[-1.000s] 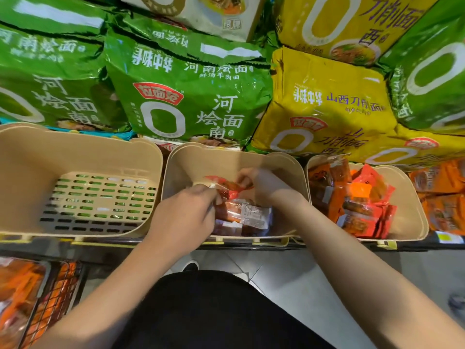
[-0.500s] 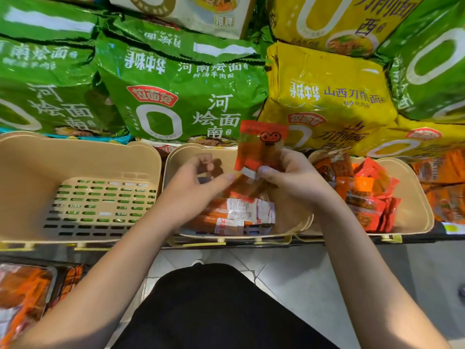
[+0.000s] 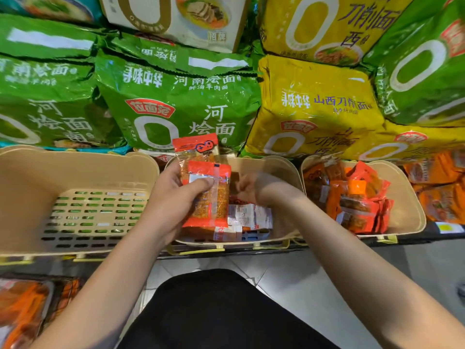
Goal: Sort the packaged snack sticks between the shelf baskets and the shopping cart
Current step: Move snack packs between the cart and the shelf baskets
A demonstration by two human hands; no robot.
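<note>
packets (image 3: 205, 187) of snack sticks look light and floppy, sealed in thin crinkly film that is probably slick, so the safest hold is likely a flat pinch across the middle or on a crimped end seal, not a squeeze on the stick inside, which may bend or snap. the left hand (image 3: 176, 195) holds two of them stacked upright over the middle basket (image 3: 284, 170), thumb pressed across the white label on the front one and fingers curled behind. each packet is a long narrow sleeve, bright orange-red at the top and bottom bands, clear in between so the orange-brown stick shows through, with a small white printed label; the rear one shows a little cartoon mark on its top band. the right hand (image 3: 254, 187) reaches down into the same basket with fingers curled toward the loose packets (image 3: 249, 215) lying flat on its bottom, but it is motion-blurred and i cannot tell whether it grips anything. the left basket (image 3: 75, 172) shows only its slotted floor, while the right basket (image 3: 407, 197) holds a heap of similar orange packets. a wire cart (image 3: 27, 306) with more orange packets sits low at the left edge. big green and yellow noodle bags (image 3: 176, 102) fill the shelf behind the baskets. picking several at once risks them sliding apart.
</note>
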